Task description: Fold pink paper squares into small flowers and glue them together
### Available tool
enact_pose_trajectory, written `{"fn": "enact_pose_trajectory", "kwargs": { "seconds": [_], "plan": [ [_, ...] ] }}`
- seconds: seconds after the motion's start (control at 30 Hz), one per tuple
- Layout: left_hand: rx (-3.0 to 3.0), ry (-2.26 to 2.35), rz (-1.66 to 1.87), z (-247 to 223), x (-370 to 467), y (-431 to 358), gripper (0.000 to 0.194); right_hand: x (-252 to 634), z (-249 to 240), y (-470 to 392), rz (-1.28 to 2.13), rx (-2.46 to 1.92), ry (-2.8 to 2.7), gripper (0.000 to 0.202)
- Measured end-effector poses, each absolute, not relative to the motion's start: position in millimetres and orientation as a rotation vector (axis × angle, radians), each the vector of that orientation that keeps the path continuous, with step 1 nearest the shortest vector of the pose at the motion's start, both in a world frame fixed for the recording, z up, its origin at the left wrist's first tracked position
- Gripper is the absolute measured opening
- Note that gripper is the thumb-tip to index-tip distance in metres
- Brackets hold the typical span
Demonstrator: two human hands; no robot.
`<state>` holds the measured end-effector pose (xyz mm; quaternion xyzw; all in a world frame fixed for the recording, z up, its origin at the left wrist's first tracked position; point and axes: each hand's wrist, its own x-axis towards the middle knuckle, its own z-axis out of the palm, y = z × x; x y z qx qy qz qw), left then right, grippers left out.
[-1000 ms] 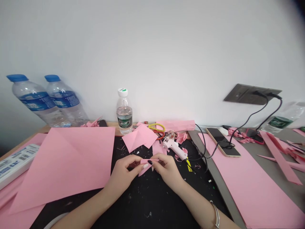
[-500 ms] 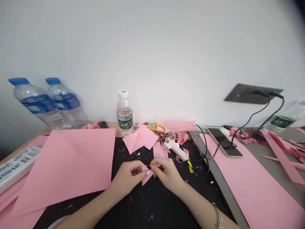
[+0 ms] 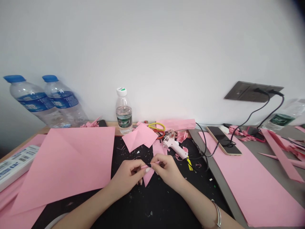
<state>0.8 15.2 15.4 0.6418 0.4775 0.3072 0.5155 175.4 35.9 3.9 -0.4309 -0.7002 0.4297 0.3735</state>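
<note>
A small piece of pink paper, partly rolled or folded along its top edge, is pinched between both hands above the black mat. My left hand is closed on its left side, thumb pressing on the upper edge. On the right side, my right hand grips the same edge, its thumb nearly meeting the left one. A pointed corner of the paper hangs down between them. Just beyond lie pink paper squares and a pink glue gun. The fingers hide part of the paper.
Large pink sheets cover the left, beside a white box. A water bottle stands by the wall. Scissors with yellow and orange handles lie behind the glue gun. On the right, a phone and black cables rest on a pink sheet.
The top edge of the pink paper has been turned over further, and its hanging corner now points straighter down. Both hands stay at nearly the same place. The view has shifted slightly.
</note>
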Motion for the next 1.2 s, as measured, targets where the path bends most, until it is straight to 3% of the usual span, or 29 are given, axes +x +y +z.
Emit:
{"fn": "enact_pose_trajectory", "kwargs": {
  "seconds": [0.3, 0.67, 0.9, 1.2],
  "plan": [
    [1.396, 1.129, 0.831, 14.7, -0.1, 16.3, 0.029, 170.7, 0.2, 32.9, 1.297, -1.056, -1.739, 0.032],
    [1.432, 1.134, 0.811, 13.9, 2.2, 15.6, 0.034, 173.1, 4.9, 33.5, 1.024, -0.994, -1.962, 0.027],
    [1.368, 1.163, 0.881, 12.9, 0.7, 17.5, 0.031, 172.9, -0.7, 33.9, 1.156, -1.039, -1.844, 0.036],
    [1.212, 1.143, 0.859, 10.2, 3.7, 17.4, 0.027, 171.4, 1.7, 29.7, 1.154, -1.053, -1.969, 0.032]
  ]
}}
